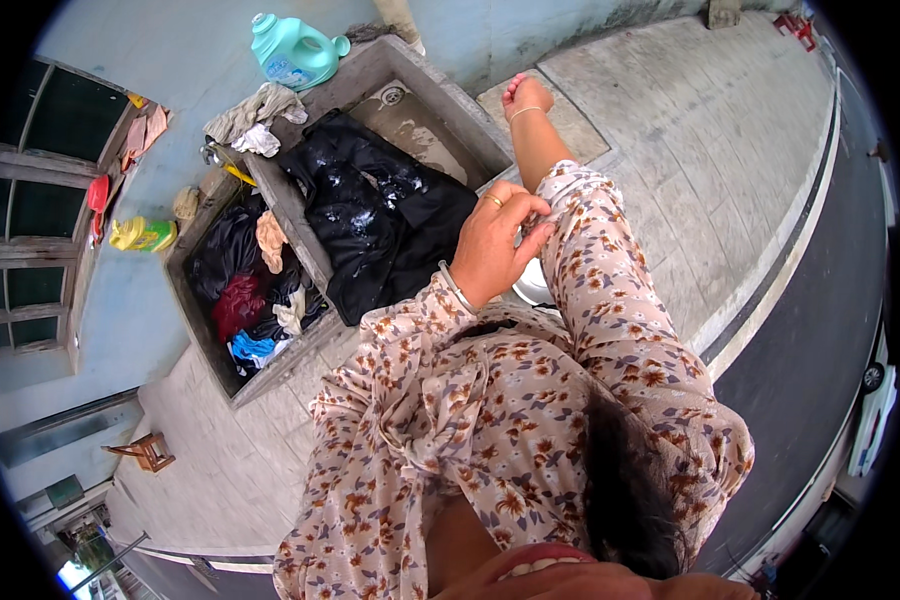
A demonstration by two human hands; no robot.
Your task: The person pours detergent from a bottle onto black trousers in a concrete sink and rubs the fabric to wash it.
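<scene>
My left hand (492, 245), with a ring and a bangle, reaches across to my right arm. Its thumb and fingers pinch the floral sleeve (610, 260), which is bunched below the elbow. My right arm stretches forward with the forearm bare. At its end my right hand (527, 95) is curled closed, and I see nothing in it. To the left, a black garment (385, 215) with white, foamy-looking patches lies wet over the edge of a concrete sink (455, 95).
A second basin (195, 290) at the left holds dark, maroon and blue clothes. Grey and white cloths (260, 115) lie on the ledge by a turquoise detergent bottle (295, 52). A yellow bottle (142, 234) stands by the wall. A wooden stool (148, 452) sits on the paving.
</scene>
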